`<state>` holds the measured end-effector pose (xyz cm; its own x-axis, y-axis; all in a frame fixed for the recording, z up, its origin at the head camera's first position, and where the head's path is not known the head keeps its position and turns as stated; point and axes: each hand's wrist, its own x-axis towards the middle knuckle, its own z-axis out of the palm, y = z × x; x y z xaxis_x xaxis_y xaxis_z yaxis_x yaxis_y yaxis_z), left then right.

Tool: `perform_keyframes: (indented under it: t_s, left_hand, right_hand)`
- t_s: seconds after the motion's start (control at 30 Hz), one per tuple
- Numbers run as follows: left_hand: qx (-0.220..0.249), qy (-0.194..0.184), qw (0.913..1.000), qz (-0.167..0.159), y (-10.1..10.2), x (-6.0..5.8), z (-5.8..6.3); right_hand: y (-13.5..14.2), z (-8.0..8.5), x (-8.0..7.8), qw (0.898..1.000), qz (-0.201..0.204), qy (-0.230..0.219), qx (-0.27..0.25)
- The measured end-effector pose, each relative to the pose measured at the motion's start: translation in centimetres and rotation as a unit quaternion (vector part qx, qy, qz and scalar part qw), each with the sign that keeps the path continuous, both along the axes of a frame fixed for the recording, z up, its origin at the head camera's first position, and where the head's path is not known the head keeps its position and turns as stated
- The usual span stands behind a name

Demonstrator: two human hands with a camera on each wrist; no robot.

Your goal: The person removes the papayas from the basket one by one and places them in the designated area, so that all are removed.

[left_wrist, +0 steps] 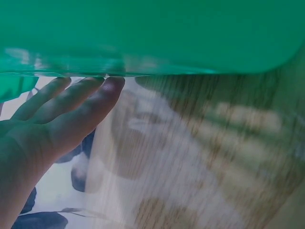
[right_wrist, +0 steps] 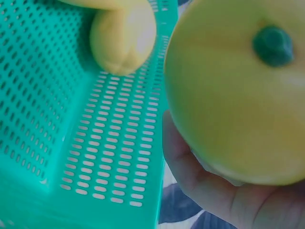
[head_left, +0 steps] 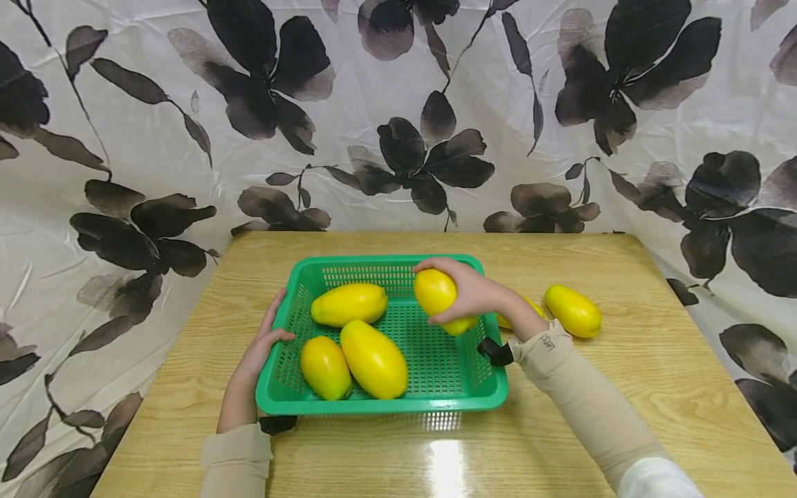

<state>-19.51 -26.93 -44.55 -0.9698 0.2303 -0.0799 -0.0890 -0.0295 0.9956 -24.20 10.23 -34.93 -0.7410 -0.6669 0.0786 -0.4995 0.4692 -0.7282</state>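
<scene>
Floral cloth (head_left: 349, 83) (dark on pale), creased; wooden table (head_left: 349, 456), shiny

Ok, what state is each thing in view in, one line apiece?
Left hand: touching the basket's left side, thumb over the rim
Right hand: gripping a yellow fruit
Held fruit: gripped, whole
Green basket: upright, three fruits inside
Far basket fruit: lying down
Near-left basket fruit: lying down
Near-middle basket fruit: lying down
Rightmost fruit: lying on the table
Patterned cloth: hanging, creased
</scene>
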Motion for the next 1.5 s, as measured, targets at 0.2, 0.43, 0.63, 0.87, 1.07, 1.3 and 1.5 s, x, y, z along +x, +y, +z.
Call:
perform_keyframes:
  t_s: [0.2,0.43,0.63,0.87,1.07,1.3,1.5]
  left_hand:
    - [-0.002,0.002,1.0,-0.001,0.0,0.0,-0.1]
    - [-0.002,0.003,1.0,-0.001,0.0,-0.1,-0.1]
    - [0.008,-0.002,1.0,0.0,0.0,0.0,-0.1]
    - [-0.003,-0.01,0.9999,0.003,0.0,-0.1,0.0]
    - [-0.003,-0.01,0.9999,0.005,0.1,0.0,0.1]
    - [-0.005,-0.005,0.9999,0.01,0.1,0.0,0.0]
    - [-0.001,-0.01,0.9999,0.009,0.1,0.0,0.0]
  right_hand:
    - [1.1,0.1,1.3,1.0,-0.023,0.0,-0.012]
    - [3.2,0.0,2.8,0.998,-0.054,-0.02,-0.036]
    - [4.9,-0.4,3.5,0.995,-0.091,-0.019,-0.033]
    - [6.5,-1.1,4.5,0.993,-0.111,-0.031,-0.038]
    - [8.0,-1.9,5.5,0.99,-0.129,-0.042,-0.039]
    - [9.6,-2.9,6.5,0.986,-0.153,-0.043,-0.056]
    - [11.1,-3.9,7.1,0.981,-0.178,-0.048,-0.062]
